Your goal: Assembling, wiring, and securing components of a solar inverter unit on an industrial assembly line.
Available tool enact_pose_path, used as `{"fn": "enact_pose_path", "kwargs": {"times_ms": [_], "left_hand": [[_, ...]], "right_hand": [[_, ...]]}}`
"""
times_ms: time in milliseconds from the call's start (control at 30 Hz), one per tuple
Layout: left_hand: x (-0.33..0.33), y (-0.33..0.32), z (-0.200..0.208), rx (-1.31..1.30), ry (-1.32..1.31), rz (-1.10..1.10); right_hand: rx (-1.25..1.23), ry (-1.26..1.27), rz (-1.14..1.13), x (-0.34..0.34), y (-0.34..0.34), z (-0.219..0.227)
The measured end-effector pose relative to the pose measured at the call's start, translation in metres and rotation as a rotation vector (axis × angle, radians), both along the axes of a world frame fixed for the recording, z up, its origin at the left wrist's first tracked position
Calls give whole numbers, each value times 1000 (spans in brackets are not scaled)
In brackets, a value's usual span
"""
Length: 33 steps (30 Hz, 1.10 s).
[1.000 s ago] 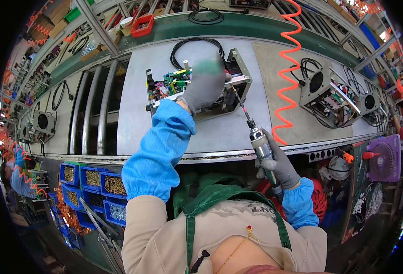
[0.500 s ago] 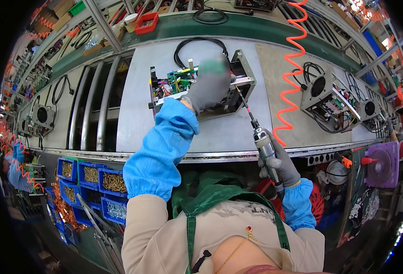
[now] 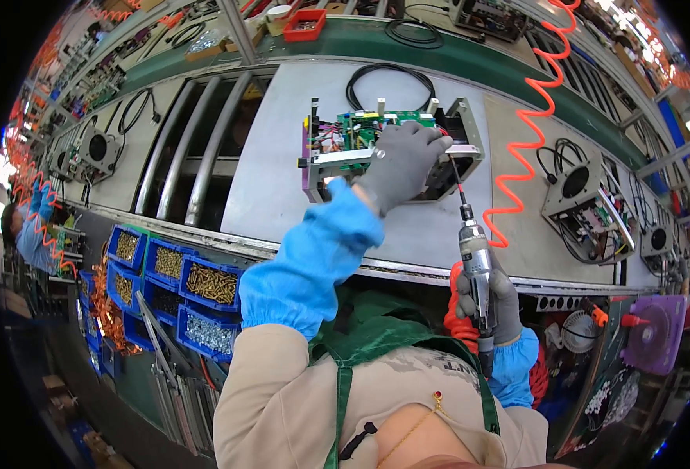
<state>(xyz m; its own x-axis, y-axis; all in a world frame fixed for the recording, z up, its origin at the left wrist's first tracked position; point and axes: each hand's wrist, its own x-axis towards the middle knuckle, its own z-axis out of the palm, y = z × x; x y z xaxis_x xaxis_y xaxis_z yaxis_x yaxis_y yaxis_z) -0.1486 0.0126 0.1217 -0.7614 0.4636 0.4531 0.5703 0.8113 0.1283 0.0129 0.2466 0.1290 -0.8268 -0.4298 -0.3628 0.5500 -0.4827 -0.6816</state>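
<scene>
My left hand [image 3: 404, 166], in a grey glove, lies over the front rail of an opened electronic unit [image 3: 337, 159]. Its fingers press together and grip the chassis near the right end. A green circuit board [image 3: 359, 134] and coloured wires show inside the metal frame. The grey glove of my right hand [image 3: 503, 303] is wrapped round a silver power screwdriver [image 3: 475, 262]. The long bit points up and away, its tip at the right end of the rail, close to my left fingertips. Whether a screw sits on the tip is too small to tell.
An orange coiled hose [image 3: 526, 144] hangs right of the unit. Another fan-fitted unit [image 3: 587, 207] stands farther right. Metal rollers [image 3: 218, 148] lie left of the work surface. Blue bins [image 3: 210, 283] of screws sit at lower left. A black cable [image 3: 392, 69] loops behind the unit.
The view has shifted, so the bench appears farther right. My left hand, blurred above the board before, now rests on the rail. The screwdriver stands more upright, its tip still by the rail's right end.
</scene>
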Motion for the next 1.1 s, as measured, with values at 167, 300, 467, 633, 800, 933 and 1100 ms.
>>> {"fn": "enact_pose_path", "kwargs": {"times_ms": [167, 300, 467, 633, 800, 933, 1100], "left_hand": [[61, -86, 9, 342, 214, 304], [70, -107, 22, 90, 53, 439], [68, -110, 39, 108, 25, 468], [66, -115, 23, 58, -27, 436], [48, -124, 10, 193, -217, 357], [46, -128, 6, 232, -218, 298], [68, -103, -4, 381, 17, 317]], "right_hand": [[13, 65, -23, -2, -5, -11], [127, 110, -41, 1, -8, -13], [166, 104, -49, 1, -5, -15], [134, 106, -31, 0, -8, -10], [148, 92, -37, 1, -7, -7], [206, 77, -39, 1, -7, -3], [240, 77, -34, -1, -5, -5]]}}
